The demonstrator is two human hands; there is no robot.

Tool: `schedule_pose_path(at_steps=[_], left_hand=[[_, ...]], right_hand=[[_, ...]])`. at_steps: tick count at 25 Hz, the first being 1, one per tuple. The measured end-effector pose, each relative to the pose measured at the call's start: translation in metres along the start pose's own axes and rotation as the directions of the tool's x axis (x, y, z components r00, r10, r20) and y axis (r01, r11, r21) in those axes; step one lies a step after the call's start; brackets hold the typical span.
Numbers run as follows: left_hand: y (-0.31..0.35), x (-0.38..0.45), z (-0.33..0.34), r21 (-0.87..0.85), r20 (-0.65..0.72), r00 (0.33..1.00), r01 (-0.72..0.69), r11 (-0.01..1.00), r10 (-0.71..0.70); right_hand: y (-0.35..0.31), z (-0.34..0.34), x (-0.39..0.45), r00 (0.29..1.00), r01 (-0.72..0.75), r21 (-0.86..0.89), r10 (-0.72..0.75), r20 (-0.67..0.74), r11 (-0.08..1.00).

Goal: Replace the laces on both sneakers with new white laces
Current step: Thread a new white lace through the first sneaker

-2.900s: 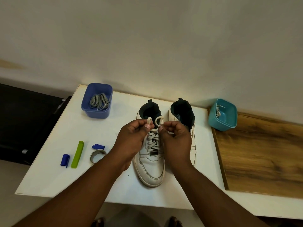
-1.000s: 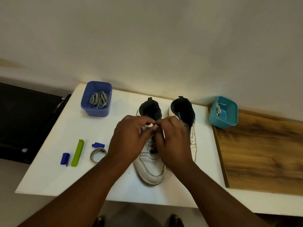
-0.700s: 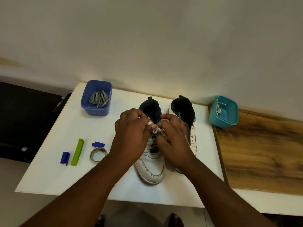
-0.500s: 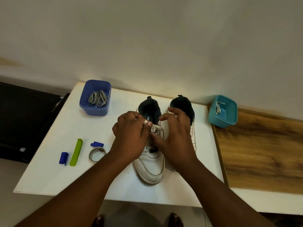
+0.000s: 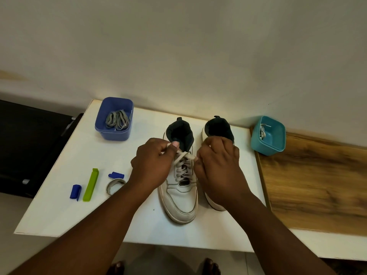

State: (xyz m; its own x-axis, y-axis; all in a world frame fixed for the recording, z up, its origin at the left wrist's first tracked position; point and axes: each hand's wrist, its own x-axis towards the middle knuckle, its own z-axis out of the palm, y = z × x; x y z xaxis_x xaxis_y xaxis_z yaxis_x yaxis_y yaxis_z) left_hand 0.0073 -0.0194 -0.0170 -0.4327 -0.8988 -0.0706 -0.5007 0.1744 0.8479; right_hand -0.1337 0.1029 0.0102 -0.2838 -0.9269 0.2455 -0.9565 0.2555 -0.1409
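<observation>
Nearest, two forearms reached over a white table [image 5: 59, 215]. The left hand [image 5: 153, 165] and right hand [image 5: 216, 167] each pinched a lace end [image 5: 183, 154], pulling a knot tight over the left sneaker [image 5: 179, 195]. Uneven pulling could slip it loose. Farther, the right sneaker [image 5: 217, 127] stood beside it.

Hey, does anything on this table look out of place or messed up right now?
Nothing stands out. Both sneakers stand side by side, and the hands are pulling the lace tight.
</observation>
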Motion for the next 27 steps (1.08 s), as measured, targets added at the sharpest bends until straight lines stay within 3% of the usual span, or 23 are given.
schedule_pose_path(at_steps=[3,8,12,16,19,22,25,27], left_hand=[[0.0,-0.001,0.001,0.011,-0.019,1.0,0.002,1.0,-0.001],[0.004,-0.003,-0.006,-0.101,0.02,0.996,0.09,0.991,-0.088],[0.007,-0.004,-0.008,-0.258,0.11,0.969,0.243,0.935,-0.222],[0.012,-0.006,-0.007,-0.246,0.1,0.972,0.23,0.942,-0.211],[0.011,-0.005,-0.008,-0.238,0.102,0.969,0.242,0.941,-0.223],[0.011,-0.005,-0.008,-0.246,0.106,0.969,0.242,0.939,-0.223],[0.01,-0.005,-0.007,-0.251,0.104,0.971,0.234,0.939,-0.214],[0.01,-0.004,-0.007,-0.253,0.104,0.971,0.234,0.939,-0.214]], right_hand=[[0.007,-0.009,-0.001,0.986,0.016,-0.044,-0.008,0.166,0.999],[0.0,-0.017,-0.002,0.947,-0.169,-0.024,0.169,0.273,0.985],[-0.003,-0.016,-0.003,0.953,-0.215,0.034,0.202,0.226,0.976],[-0.007,-0.013,-0.003,0.977,-0.158,0.188,0.126,0.17,0.969],[-0.009,-0.011,-0.003,0.974,-0.146,0.176,0.11,0.2,0.973],[-0.011,-0.009,-0.004,0.962,-0.224,0.18,0.188,0.2,0.958],[-0.014,-0.007,-0.005,0.921,-0.365,0.33,0.285,0.266,0.87],[-0.013,-0.007,-0.005,0.916,-0.372,0.301,0.294,0.275,0.878]])
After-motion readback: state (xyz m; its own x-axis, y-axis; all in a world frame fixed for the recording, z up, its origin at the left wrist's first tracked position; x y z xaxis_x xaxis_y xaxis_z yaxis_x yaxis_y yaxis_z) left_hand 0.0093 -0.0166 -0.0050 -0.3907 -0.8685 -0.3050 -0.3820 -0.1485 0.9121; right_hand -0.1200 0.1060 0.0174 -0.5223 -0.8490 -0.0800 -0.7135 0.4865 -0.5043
